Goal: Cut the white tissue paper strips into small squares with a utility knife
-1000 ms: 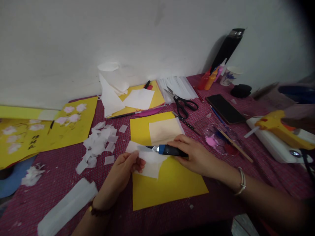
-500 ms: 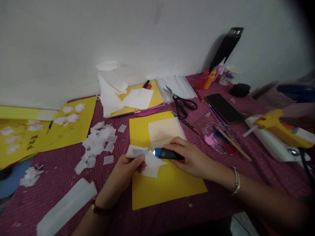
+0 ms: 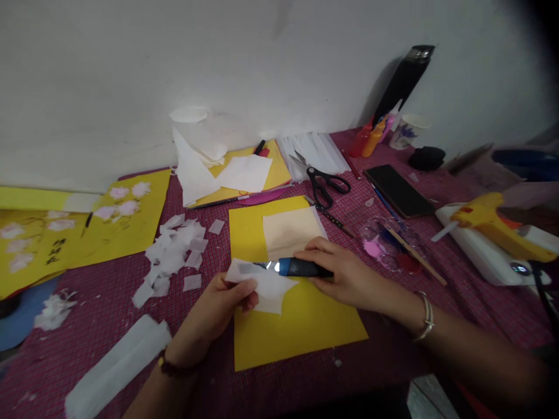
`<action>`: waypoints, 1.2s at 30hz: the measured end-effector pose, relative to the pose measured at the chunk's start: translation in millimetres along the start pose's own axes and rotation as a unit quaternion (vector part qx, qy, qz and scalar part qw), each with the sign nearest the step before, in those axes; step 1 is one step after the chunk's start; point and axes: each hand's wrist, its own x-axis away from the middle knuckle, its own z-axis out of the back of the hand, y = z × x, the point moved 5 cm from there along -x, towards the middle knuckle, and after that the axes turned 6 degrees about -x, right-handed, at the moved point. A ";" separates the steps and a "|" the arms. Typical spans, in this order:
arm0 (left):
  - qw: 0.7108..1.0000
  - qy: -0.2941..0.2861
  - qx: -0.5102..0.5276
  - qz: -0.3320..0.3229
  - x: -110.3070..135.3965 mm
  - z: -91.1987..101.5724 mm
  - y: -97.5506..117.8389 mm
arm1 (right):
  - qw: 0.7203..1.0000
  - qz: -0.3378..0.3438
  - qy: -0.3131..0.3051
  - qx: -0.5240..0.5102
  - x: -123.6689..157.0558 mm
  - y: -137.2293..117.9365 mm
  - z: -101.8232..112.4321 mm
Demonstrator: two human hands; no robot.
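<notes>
My left hand (image 3: pixel 238 297) pinches a piece of thin white paper (image 3: pixel 268 295) between thumb and fingers, above a yellow sheet (image 3: pixel 301 331). In my right hand (image 3: pixel 340 270) is a knife with a black and blue handle (image 3: pixel 301 267). Its shiny blade (image 3: pixel 271 266) points left, and the tip runs behind or inside the folded paper, where it shows faintly through. A cream paper square (image 3: pixel 292 230) lies on the yellow sheet just beyond my hands. To the left is a heap of small cut white paper pieces (image 3: pixel 168 256).
Black-handled scissors (image 3: pixel 325 183) lie behind the yellow sheet. On the right are a paint palette (image 3: pixel 379 247), a phone (image 3: pixel 399 189) and a yellow glue gun (image 3: pixel 502 227). A folded white paper strip (image 3: pixel 117 366) rests front left, near yellow sheets with pink flowers (image 3: pixel 126 209).
My right hand has drawn the knife slightly to the right, and more of the blade shows outside the paper. My left hand keeps its pinch in nearly the same place.
</notes>
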 end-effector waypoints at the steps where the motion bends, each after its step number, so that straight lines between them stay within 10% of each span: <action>1: 1.000 -0.012 0.000 0.005 0.8 1.4 -0.2 | 1.000 -0.001 -0.002 -0.002 -0.1 -0.5 2.2; 36: 0.990 -0.042 -0.133 0.003 1.8 -13.4 0.6 | 0.998 -0.013 -0.028 -0.050 -1.8 -6.1 -9.2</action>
